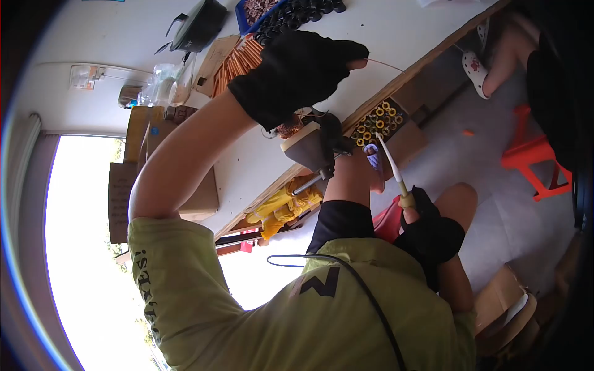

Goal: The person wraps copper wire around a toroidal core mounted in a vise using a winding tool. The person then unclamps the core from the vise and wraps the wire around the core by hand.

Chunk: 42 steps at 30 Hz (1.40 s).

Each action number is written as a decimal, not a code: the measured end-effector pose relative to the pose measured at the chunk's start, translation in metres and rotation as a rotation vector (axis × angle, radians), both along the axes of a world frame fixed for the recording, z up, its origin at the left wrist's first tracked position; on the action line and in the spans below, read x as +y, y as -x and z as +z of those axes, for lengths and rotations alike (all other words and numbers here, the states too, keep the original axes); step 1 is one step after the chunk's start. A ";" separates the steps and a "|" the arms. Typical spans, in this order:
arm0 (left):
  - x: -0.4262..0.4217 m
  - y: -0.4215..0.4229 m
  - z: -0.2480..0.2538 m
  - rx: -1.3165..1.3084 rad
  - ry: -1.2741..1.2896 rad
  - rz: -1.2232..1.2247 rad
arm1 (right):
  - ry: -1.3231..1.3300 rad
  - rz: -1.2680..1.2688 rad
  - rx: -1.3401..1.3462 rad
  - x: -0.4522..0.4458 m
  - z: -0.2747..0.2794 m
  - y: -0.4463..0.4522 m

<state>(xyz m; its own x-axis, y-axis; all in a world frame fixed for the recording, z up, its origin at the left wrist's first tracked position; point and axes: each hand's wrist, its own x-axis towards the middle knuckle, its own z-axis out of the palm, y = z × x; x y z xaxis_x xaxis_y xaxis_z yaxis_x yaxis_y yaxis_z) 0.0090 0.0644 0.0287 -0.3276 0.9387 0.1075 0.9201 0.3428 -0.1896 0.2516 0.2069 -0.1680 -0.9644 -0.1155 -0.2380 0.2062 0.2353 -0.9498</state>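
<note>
My left hand (303, 77), in a black glove with bare fingertips, reaches over the white table. Its fingers are closed on a thin copper-coloured wire (387, 64) that runs out to the right. Just below it, a tangle of copper wire (289, 128) lies beside a dark cone-shaped fixture (309, 148) on a metal rod at the table edge. My right hand (430, 232), also black-gloved, is low near my lap. It grips a slim tool (390, 162) with a white tapered shaft and a yellowish handle, pointing up toward an open box (405, 133) of yellow-ringed pieces.
Copper-coloured rods (238, 65), black caps (297, 15), a blue tray (247, 25) and a black pot (201, 28) are on the table (235, 167). Cardboard boxes (117, 204) stand at left. A red stool (535, 154) and another person's white clog (475, 73) are at right.
</note>
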 end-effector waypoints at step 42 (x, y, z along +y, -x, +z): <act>-0.057 0.020 0.000 0.453 -0.378 0.191 | 1.063 0.232 -0.343 -0.072 0.103 0.023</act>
<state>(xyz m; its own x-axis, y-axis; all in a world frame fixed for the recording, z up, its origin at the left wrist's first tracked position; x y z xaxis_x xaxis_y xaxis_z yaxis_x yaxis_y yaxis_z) -0.0107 0.0070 0.0285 -0.3296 0.7380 0.5888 0.6925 0.6129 -0.3805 0.2285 0.1350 -0.0652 -0.7963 -0.5833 -0.1601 0.5502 -0.5885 -0.5924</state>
